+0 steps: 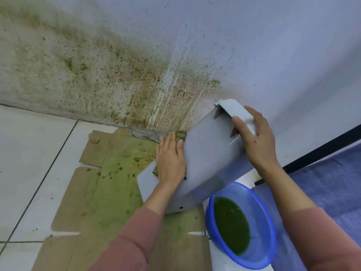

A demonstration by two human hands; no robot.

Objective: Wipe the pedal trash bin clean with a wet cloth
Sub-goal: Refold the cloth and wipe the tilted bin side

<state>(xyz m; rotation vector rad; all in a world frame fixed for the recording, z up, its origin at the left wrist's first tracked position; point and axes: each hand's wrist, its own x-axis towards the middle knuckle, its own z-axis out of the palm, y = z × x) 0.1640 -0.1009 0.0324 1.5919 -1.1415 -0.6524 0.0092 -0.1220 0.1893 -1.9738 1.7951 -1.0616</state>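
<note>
The grey pedal trash bin [209, 153] lies tilted on its side over the cardboard, its base with the white pedal [237, 111] pointing up toward the wall. My right hand [254, 133] grips the pedal end and holds the bin steady. My left hand [171, 159] presses flat on a green-stained cloth [180, 136] against the bin's left side; only the cloth's edges show above and below the hand. The bin's white lid [145, 181] hangs open at the lower end.
Flattened cardboard [93, 194] smeared green covers the white floor tiles [29, 153]. A blue basin [259, 231] with dark green liquid stands at the lower right. The wall [97, 71] behind is spattered green. A purple sheet [322, 188] lies to the right.
</note>
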